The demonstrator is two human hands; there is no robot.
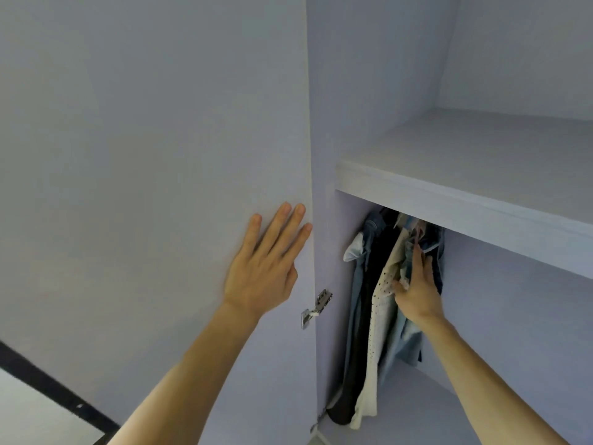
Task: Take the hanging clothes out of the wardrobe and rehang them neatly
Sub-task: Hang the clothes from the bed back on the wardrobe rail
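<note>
Head view: hanging clothes bunched under shelf, long axis running 12 to 6; right hand nearer, at bunch's 3 o'clock edge, thumb and fingers pinching a fold of it; left hand well apart at 9 o'clock, spread flat against wardrobe door.

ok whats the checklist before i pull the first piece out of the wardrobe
1. Door held back: ok, left hand lies flat on the wardrobe door.
2. Grip on a garment: ok, right hand pinches the denim garment.
3. Garment singled out: not ok, it is bunched against the cream dotted top.
4. Hanger hook free to lift: cannot tell, the shelf hides it.
</note>
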